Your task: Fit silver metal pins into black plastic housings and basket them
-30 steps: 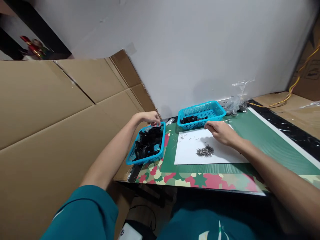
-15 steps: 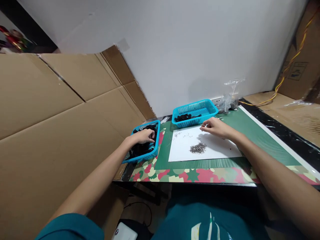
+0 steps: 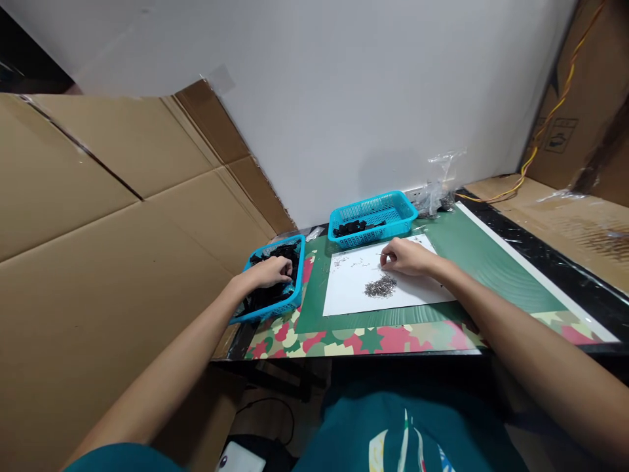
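My left hand (image 3: 272, 271) is inside the left blue plastic basket (image 3: 298, 288), over a heap of black pieces (image 3: 287, 252). Its fingers are curled down and closed; what is between them is hidden. Above a sheet of white paper (image 3: 339, 298), my right hand (image 3: 405, 256) is closed in a pinch. A thin, slender tool pokes out to the left of its fingertips, too small to identify. Just below that hand lies a pile of small metal pins or screws (image 3: 381, 286). A few more small bits (image 3: 358, 263) are scattered on the paper's far left part.
A second blue basket (image 3: 373, 213) with some black pieces (image 3: 351, 227) stands at the back against the wall. Clear plastic bags (image 3: 435, 200) sit beside it. Cardboard (image 3: 147, 249) walls in the left side. A yellow cable (image 3: 531, 157) runs down at the right.
The view has shifted slightly to the right. My right hand has come lower and nearer to the metal pile. My left hand stays in the left basket with its fingers curled.
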`<state>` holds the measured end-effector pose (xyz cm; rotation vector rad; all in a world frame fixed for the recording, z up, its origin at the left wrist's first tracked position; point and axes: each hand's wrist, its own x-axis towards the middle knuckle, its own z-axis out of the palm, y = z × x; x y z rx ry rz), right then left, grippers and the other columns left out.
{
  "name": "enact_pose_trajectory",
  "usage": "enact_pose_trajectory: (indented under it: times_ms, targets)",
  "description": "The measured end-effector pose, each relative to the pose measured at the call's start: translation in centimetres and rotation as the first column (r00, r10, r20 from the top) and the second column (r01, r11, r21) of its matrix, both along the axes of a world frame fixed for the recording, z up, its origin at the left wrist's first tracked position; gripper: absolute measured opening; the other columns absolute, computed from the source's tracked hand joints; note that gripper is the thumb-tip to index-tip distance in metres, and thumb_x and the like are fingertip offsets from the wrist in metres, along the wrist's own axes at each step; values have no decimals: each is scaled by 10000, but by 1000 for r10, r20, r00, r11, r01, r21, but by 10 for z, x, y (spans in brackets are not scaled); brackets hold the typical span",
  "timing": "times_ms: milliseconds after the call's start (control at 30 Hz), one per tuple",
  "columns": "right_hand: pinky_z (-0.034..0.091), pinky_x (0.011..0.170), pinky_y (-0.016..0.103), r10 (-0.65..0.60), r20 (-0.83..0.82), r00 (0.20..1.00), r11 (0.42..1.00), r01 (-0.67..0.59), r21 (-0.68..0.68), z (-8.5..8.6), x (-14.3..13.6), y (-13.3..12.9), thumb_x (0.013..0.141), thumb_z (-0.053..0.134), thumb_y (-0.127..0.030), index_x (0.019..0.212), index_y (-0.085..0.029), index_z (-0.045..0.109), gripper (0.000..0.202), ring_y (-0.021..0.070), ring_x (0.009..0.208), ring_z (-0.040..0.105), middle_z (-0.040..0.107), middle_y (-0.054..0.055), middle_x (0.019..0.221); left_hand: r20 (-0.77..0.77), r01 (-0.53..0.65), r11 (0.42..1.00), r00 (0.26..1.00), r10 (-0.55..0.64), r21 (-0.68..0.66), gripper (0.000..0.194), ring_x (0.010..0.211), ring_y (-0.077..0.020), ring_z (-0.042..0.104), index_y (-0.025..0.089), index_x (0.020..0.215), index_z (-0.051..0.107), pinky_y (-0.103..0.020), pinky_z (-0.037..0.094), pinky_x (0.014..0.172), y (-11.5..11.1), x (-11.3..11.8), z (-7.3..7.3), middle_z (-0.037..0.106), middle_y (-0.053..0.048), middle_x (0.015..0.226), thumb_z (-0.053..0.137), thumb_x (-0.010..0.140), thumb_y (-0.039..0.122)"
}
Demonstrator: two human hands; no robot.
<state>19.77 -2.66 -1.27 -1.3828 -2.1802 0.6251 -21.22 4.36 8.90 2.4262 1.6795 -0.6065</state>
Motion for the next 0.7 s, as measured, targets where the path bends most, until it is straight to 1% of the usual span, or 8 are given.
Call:
enact_pose_trajectory:
  times_ms: [100, 200, 433, 467, 533, 600, 667, 700]
  targets:
    - [324, 610, 306, 21, 10, 1000, 1000, -21, -22, -1, 1, 1, 849, 710, -143, 853, -203, 825, 130, 171, 654, 568, 726, 55, 790, -24, 11, 1000, 1000, -10, 17, 163, 853, -232, 641, 225, 914, 654, -298, 389, 682, 0, -2, 3, 745, -60, 944, 680, 821, 356]
    - [347, 637, 312, 34, 19, 999, 999, -33, -37, -3, 1, 1, 858, 688, -147, 856, -202, 813, 136, 199, 713, 616, 760, 78, 837, -6, 10, 1000, 1000, -10, 13, 160, 839, -230, 628, 225, 897, 630, -303, 400, 693, -3, -5, 12, 736, -63, 933, 642, 836, 373]
    - [362, 649, 318, 42, -65, 997, 998, -45, -44, 0, 8, 7, 828, 594, -96, 860, -180, 728, 162, 199, 704, 586, 732, 80, 821, 136, -12, 997, 991, 1, 79, 329, 712, -201, 540, 236, 773, 533, -306, 428, 676, -10, -8, 41, 614, -30, 764, 558, 851, 555]
    - [371, 663, 316, 45, -95, 995, 998, -48, -32, 2, 8, 7, 832, 591, -98, 862, -178, 702, 140, 198, 724, 586, 726, 79, 841, 174, -45, 996, 984, 31, 75, 359, 678, -193, 531, 242, 780, 513, -299, 428, 657, -9, -9, 45, 588, -12, 719, 550, 852, 592]
    - [386, 689, 316, 44, -157, 987, 999, -49, -25, 8, 10, 8, 885, 567, -136, 863, -180, 649, 95, 197, 755, 578, 703, 72, 861, 282, -121, 992, 951, 126, -36, 424, 576, -170, 511, 258, 828, 457, -279, 430, 604, -8, -11, 52, 529, 40, 629, 510, 883, 675]
    - [381, 694, 317, 49, -199, 979, 998, -57, -38, 13, 9, 8, 945, 524, -180, 864, -188, 602, 112, 190, 752, 545, 661, 56, 842, 329, -147, 977, 924, 192, -157, 509, 527, -147, 548, 259, 854, 422, -269, 469, 619, -5, -11, 56, 577, 77, 621, 513, 880, 759]
    - [384, 704, 318, 50, -257, 965, 997, -64, -47, 18, 8, 7, 977, 501, -215, 899, -192, 577, 112, 185, 753, 519, 626, 40, 836, 364, -184, 971, 903, 227, -150, 580, 559, -156, 629, 264, 887, 447, -259, 475, 617, -4, -8, 59, 674, 78, 667, 518, 847, 838]
    - [383, 705, 317, 54, -286, 957, 996, -71, -50, 19, 7, 6, 987, 494, -228, 914, -194, 568, 109, 182, 751, 507, 609, 32, 831, 389, -193, 975, 895, 221, -109, 597, 595, -164, 665, 268, 912, 475, -255, 474, 618, -5, -4, 60, 723, 69, 717, 528, 837, 858]
